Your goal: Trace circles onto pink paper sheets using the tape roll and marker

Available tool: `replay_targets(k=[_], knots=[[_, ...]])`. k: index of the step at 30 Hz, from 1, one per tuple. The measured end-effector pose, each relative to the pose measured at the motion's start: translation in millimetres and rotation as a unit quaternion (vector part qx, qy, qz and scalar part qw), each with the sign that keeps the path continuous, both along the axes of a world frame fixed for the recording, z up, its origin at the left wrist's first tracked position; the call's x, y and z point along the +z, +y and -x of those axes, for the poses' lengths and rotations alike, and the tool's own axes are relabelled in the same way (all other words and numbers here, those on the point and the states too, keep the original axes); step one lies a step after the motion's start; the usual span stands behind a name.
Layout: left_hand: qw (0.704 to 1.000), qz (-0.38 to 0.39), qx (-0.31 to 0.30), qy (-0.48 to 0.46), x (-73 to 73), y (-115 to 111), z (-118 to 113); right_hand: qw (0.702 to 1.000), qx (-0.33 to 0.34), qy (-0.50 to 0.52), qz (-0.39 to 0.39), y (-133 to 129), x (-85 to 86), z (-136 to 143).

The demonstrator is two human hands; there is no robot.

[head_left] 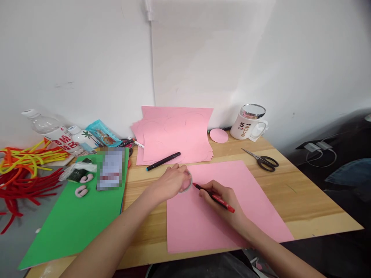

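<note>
A pink sheet of paper (228, 227) lies flat before me on the wooden table. My left hand (174, 179) presses a small round piece with a grey rim (189, 184) onto the sheet's upper left corner; the fingers cover most of it, and pink shows inside the rim. In my right hand (222, 199) is a red pen (222, 202), its tip at the paper just right of that rim. Beyond my left hand rests a black marker (164, 161) with a blue end.
Pink sheets with drawn circles (176, 135) lean at the wall. Right of them are a pink paper disc (219, 135), a white mug (246, 123) and scissors (262, 160). Left are green paper (78, 224), a blurred phone-like item (110, 170), bottles (48, 127) and red pipe cleaners (31, 185).
</note>
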State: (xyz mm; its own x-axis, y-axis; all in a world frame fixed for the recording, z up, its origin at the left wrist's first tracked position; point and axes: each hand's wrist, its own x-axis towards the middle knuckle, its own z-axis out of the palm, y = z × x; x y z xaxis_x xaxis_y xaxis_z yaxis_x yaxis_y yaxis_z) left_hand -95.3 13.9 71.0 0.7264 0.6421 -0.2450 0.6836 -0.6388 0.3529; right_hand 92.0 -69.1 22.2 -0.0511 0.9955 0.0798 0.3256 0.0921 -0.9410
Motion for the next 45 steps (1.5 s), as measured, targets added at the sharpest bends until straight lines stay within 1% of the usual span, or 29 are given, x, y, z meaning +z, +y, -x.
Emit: replay_targets(k=[3, 5, 10, 16, 18, 23, 29, 32, 37, 40, 43, 45], knots=[[1.000, -0.006, -0.011, -0.010, 0.4, 0.3, 0.4, 0.999, -0.005, -0.028, -0.029, -12.2, -2.7, 9.7], [1.000, -0.007, -0.011, -0.014, 1.0, -0.1, 0.7, 0.999, 0.004, -0.032, -0.037, -17.9, -2.8, 16.5], [1.000, -0.010, -0.011, -0.007, 2.4, -1.0, 1.2, 0.994, 0.078, -0.001, -0.072, -26.2, 1.9, 29.9], [1.000, -0.014, -0.011, -0.007, 1.8, -0.9, 2.2, 0.980, 0.152, -0.019, -0.130, -30.9, 4.3, 33.8], [1.000, -0.016, -0.010, -0.005, 1.7, -0.7, 2.5, 0.975, 0.164, -0.025, -0.146, -30.7, 3.8, 33.4], [1.000, -0.009, -0.015, -0.003, 0.0, 1.0, 3.0, 0.970, 0.152, -0.041, -0.187, -27.0, 2.9, 34.7], [1.000, -0.023, -0.019, -0.007, -6.9, 3.5, 4.5, 0.966, 0.137, -0.085, -0.202, -21.9, 3.4, 36.4], [0.999, -0.027, -0.024, -0.003, -7.2, 3.8, 5.1, 0.964, 0.133, -0.098, -0.207, -20.9, 2.6, 34.7], [0.999, -0.024, -0.023, -0.009, -4.5, 3.5, 4.7, 0.965, 0.137, -0.116, -0.193, -22.6, 6.6, 26.2], [1.000, -0.015, -0.021, -0.010, -4.3, 3.8, 4.2, 0.971, 0.138, -0.104, -0.168, -24.4, 9.2, 17.5], [1.000, -0.005, -0.019, -0.010, -4.5, 4.5, 3.6, 0.975, 0.128, -0.095, -0.152, -25.3, 7.0, 8.3], [1.000, -0.003, -0.016, -0.005, -3.4, 4.8, 2.8, 0.977, 0.108, -0.094, -0.156, -25.7, 3.2, 3.9]])
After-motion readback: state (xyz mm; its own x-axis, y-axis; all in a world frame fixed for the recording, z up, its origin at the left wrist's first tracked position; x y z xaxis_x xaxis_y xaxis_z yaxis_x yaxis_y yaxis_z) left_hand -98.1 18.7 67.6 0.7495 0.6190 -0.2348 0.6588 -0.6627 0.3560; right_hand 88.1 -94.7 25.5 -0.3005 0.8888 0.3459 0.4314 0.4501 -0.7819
